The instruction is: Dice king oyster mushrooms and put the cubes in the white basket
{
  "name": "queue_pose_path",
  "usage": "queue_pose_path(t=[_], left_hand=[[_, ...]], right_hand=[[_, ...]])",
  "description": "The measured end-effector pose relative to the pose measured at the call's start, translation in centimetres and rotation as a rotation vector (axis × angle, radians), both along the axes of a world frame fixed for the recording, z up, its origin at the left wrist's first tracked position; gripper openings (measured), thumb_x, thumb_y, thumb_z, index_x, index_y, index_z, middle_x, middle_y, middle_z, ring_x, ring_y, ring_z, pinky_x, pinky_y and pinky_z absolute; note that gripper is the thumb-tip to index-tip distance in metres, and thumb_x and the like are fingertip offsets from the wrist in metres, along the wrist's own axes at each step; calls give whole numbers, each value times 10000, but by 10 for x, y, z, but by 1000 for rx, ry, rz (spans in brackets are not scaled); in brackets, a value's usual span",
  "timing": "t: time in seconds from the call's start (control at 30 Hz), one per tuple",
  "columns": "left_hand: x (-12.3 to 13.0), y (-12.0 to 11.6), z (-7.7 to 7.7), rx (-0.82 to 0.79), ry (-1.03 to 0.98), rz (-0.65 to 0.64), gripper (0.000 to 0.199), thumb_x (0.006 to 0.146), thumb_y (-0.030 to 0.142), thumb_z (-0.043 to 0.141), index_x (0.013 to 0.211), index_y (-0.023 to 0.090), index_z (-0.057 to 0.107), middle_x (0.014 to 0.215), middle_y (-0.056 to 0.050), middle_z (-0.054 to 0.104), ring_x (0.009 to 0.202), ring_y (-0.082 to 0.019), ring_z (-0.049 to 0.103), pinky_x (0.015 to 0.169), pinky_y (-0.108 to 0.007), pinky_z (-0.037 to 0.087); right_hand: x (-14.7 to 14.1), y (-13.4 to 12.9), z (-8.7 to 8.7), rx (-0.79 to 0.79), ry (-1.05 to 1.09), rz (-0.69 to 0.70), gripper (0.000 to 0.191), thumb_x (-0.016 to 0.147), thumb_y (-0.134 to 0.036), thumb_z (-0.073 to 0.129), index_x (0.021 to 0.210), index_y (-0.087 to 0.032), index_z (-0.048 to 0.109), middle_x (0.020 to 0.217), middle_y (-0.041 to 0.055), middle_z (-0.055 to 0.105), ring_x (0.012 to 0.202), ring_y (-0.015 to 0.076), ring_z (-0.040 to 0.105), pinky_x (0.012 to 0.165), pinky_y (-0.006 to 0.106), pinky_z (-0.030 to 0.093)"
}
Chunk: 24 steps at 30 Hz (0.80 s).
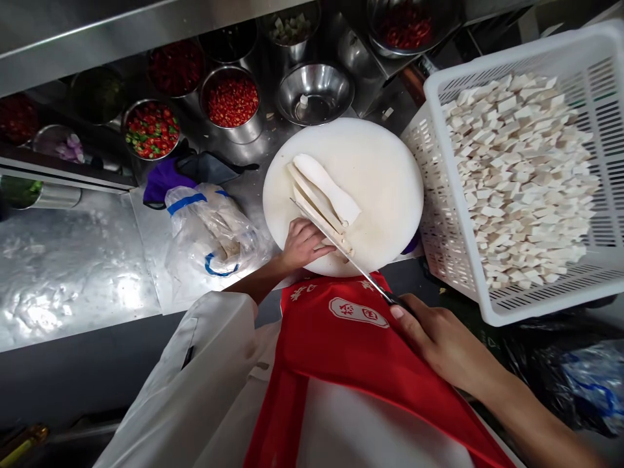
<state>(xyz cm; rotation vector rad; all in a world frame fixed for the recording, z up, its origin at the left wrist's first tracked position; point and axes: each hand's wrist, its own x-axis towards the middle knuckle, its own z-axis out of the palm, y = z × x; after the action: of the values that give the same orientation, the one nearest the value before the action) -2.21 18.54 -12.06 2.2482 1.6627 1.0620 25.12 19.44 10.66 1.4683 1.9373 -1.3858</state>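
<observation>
On the round white cutting board (385, 169), the left hand (305, 244) rests at the near edge, fingers bunched close together against the food, likely to steady it beside the blade; whether they pinch it cannot be told. The right hand, (439, 335) just off the board's near side, is wrapped round the dark handle of a long steel-bladed knife (361, 269), seemingly for control. The long cream-white slices (324, 185) lie lengthwise mid-board, smooth, matte and flat-faced, the farthest gently waisted.

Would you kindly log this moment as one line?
left hand: beside knife, by pale slices | right hand: gripping knife | board: under slices | basket: pale cubes inside
</observation>
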Motion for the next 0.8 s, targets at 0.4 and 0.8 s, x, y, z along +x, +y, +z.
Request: queue_pose_path(t=[0.4, 0.8], left_hand=[[0, 3, -5, -53, -33, -18, 432, 869, 658, 617, 814, 236, 691, 811, -44, 667, 961, -242, 584, 938, -422, 409], [5, 10, 8, 7, -27, 40, 387, 862, 592, 675, 994, 229, 710, 997, -67, 715, 1062, -243, 583, 962, -401, 411]], right_hand=[[-5, 12, -34, -24, -58, 65, 449, 1007, -605, 277, 927, -263, 556, 690, 49, 693, 712, 285, 714, 589, 357, 440], [-17, 43, -58, 50, 36, 70, 580, 1009, -645, 263, 873, -226, 640, 889, 112, 743, 891, 268, 698, 733, 316, 453]])
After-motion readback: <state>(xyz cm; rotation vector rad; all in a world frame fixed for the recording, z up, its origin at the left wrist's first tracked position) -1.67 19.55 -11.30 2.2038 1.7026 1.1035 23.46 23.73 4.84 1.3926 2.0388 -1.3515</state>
